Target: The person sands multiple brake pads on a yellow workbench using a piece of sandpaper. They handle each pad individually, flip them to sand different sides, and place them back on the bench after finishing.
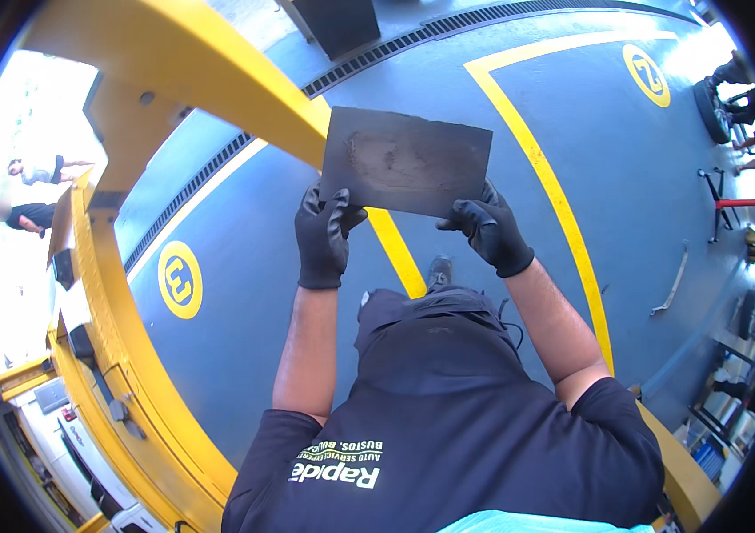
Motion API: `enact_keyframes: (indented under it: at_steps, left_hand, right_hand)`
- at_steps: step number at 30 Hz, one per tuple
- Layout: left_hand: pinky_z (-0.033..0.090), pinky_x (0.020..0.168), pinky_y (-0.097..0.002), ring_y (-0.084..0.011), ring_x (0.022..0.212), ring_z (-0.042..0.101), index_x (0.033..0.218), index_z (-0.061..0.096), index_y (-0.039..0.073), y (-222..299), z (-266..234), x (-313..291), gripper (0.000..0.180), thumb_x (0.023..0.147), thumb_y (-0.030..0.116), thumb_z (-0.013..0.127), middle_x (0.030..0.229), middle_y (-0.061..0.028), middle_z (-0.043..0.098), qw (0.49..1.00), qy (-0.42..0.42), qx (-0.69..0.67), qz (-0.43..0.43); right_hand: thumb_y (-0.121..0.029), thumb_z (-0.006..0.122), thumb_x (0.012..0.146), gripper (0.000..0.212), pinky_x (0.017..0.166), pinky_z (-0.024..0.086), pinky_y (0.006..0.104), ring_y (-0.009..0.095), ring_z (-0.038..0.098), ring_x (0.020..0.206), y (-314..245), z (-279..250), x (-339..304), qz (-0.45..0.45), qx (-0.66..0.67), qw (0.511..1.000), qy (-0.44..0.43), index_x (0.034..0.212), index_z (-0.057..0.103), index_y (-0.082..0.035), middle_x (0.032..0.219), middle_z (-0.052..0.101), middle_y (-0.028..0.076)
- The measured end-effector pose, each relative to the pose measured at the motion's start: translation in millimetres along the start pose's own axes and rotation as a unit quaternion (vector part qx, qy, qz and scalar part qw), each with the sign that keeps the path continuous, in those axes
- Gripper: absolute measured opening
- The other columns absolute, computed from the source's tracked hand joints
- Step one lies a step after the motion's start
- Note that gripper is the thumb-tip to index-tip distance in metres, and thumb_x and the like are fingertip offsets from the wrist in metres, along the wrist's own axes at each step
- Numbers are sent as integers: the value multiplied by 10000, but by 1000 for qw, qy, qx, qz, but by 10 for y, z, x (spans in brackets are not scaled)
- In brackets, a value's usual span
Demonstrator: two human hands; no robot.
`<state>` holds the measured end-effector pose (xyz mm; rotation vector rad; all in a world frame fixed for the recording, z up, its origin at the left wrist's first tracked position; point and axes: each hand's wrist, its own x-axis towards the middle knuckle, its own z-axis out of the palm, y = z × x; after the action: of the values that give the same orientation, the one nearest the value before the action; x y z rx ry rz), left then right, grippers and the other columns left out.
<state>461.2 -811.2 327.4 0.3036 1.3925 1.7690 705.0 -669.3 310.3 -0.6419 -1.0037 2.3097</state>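
Observation:
A dark, flat rectangular sheet (406, 162) is held up in front of me. Its surface has a brownish, smudged patch in the middle, and its upper edge looks slightly uneven. What the sheet is made of I cannot tell. My left hand (324, 233), in a black glove, grips its lower left corner, thumb on the near face. At the lower right corner my right hand (489, 229), gloved the same way, pinches the edge. Most fingertips are hidden behind the sheet.
A yellow steel lift post (142, 355) rises along the left, with a yellow beam (217, 71) crossing above. Yellow lines mark the blue floor (244, 382). A drain grate (448, 25) runs along the far side. A white vehicle (71, 453) stands lower left. People (31, 216) are at far left.

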Motion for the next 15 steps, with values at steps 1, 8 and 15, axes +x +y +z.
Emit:
enact_keyframes:
  at_steps: [1,8,15]
  left_hand:
    - [646,781,-328,-179,948,759,1350,627,20,-3,215,257,327,1043,114,687,1084,-84,756,1000,-7,28,-6]
    - [648,730,-297,-153,851,759,1304,649,-8,-187,1486,2336,298,1019,75,679,1014,-70,750,996,-57,50,-42]
    - [654,736,-311,-157,807,739,1348,627,-27,-483,2598,4878,368,996,78,651,1025,-85,734,980,-93,145,-97]
  right_hand:
    - [-64,552,1035,494,916,637,419,202,720,1108,-103,-201,139,-3,5,1000,14,1521,467,-33,1361,660,113]
    - [-44,602,990,682,1186,421,348,192,534,1428,-1112,-1454,1651,-57,32,997,44,1639,392,-45,1563,560,86]
    - [16,639,991,670,1102,501,335,169,577,1372,-1782,-2589,3565,-49,-8,989,142,1620,417,-42,1545,572,65]
